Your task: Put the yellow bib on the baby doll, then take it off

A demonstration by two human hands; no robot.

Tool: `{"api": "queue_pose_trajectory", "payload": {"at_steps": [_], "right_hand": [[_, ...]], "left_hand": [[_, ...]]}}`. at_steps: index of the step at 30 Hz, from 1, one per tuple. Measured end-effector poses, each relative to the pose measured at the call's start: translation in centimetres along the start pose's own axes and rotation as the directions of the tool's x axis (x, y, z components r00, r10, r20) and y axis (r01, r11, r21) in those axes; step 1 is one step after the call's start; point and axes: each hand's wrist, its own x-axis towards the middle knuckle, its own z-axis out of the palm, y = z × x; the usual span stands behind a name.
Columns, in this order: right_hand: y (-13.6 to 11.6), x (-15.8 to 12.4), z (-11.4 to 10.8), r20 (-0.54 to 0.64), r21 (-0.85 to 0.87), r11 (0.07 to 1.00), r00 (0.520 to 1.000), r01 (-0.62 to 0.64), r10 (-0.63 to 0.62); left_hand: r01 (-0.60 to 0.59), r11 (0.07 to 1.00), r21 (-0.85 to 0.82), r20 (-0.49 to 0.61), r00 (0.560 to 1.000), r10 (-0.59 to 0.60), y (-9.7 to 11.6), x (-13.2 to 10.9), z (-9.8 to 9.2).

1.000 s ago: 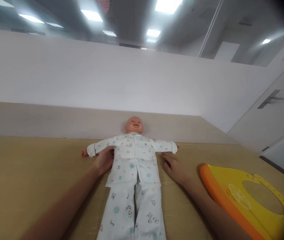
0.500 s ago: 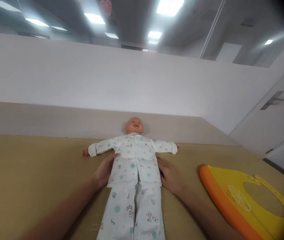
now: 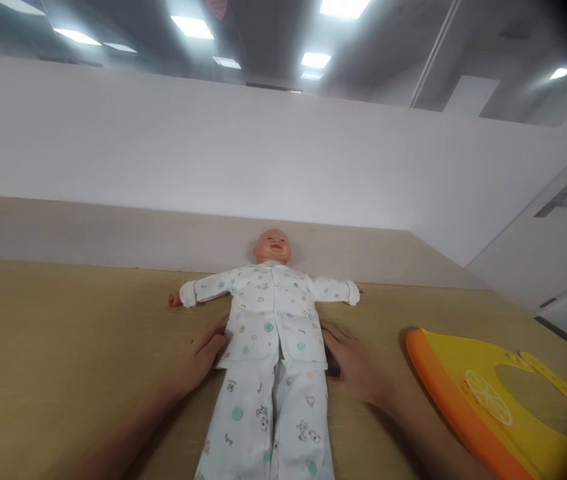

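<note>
A baby doll (image 3: 272, 245) lies on its back on the wooden table (image 3: 63, 333), arms spread, dressed in a white printed shirt (image 3: 270, 313) and matching trousers (image 3: 268, 420). My left hand (image 3: 198, 360) rests flat beside the doll's waist on the left, fingers stretched toward the shirt hem. On the other side, my right hand (image 3: 350, 363) lies flat against the right edge of the shirt hem, fingers extended. Neither hand holds anything.
An orange and yellow silicone bib (image 3: 498, 400) lies on the table at the right. A white partition wall (image 3: 213, 147) rises behind the table. A white door with a handle (image 3: 566, 197) stands at the far right.
Both hands have slid down from beside the doll's chest to its waist, along the shirt's sides. The doll stays where it was.
</note>
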Motion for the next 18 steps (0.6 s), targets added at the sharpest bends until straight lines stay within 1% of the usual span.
{"api": "queue_pose_trajectory", "payload": {"at_steps": [2, 3, 6, 7, 9, 11, 15, 18], "right_hand": [[-0.2, 0.0, 0.1, -0.004, -0.003, 1.0, 1.0, -0.015, 0.015], [-0.2, 0.0, 0.1, -0.008, 0.004, 1.0, 1.0, -0.023, 0.023], [-0.2, 0.0, 0.4, -0.01, 0.041, 0.998, 0.999, -0.04, 0.04], [-0.2, 0.0, 0.6, -0.015, 0.054, 0.998, 0.999, -0.041, 0.041], [-0.3, 0.0, 0.9, -0.035, 0.071, 0.996, 0.998, -0.047, 0.05], [-0.4, -0.1, 1.3, -0.055, 0.083, 0.995, 0.996, -0.059, 0.064], [-0.6, -0.1, 2.0, -0.097, 0.098, 0.99, 0.989, -0.105, 0.114], [-1.0, 0.0, 2.2, -0.129, 0.191, 0.966, 0.971, -0.176, 0.203]], "left_hand": [[-0.03, 0.998, 0.056, 0.066, 0.997, 0.026, -0.1, -0.1, -0.5], [-0.049, 0.995, 0.086, 0.117, 0.992, 0.039, -0.1, -0.2, -0.7], [-0.146, 0.971, 0.189, 0.272, 0.958, 0.091, -0.3, -0.6, -1.3], [-0.187, 0.951, 0.248, 0.293, 0.95, 0.11, -0.4, -0.8, -1.5], [-0.232, 0.902, 0.363, 0.272, 0.953, 0.136, -0.6, -1.4, -1.6], [-0.236, 0.874, 0.424, 0.213, 0.964, 0.157, -0.7, -1.9, -1.5], [-0.239, 0.882, 0.405, 0.165, 0.968, 0.187, -0.8, -2.4, -0.5], [-0.25, 0.88, 0.405, 0.121, 0.968, 0.219, -1.2, -2.2, 0.1]]}}
